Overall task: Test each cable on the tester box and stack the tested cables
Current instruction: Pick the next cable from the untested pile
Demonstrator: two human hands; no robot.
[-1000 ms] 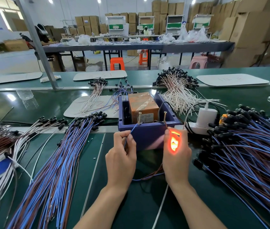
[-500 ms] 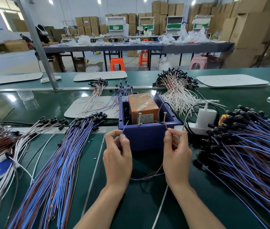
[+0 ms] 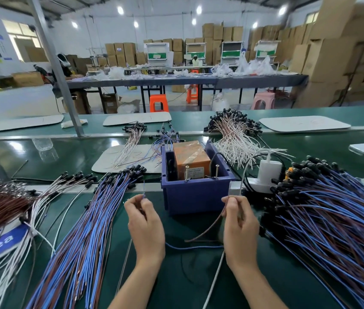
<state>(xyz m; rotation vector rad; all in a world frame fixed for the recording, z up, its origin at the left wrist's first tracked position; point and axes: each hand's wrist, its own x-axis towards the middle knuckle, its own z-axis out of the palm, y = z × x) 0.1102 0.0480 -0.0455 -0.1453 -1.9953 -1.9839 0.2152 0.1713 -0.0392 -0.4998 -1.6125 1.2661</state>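
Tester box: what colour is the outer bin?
Blue-violet bin, with an orange tape-wrapped block inside. The head view shows it best.

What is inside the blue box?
An orange block wrapped in clear tape fills most of the blue box, with two metal pins in front and a black wire beside it. The front wall hides the floor.

Purple tester box [image 3: 195, 197], blue-and-brown cables [image 3: 83, 237], green table [image 3: 176, 286].
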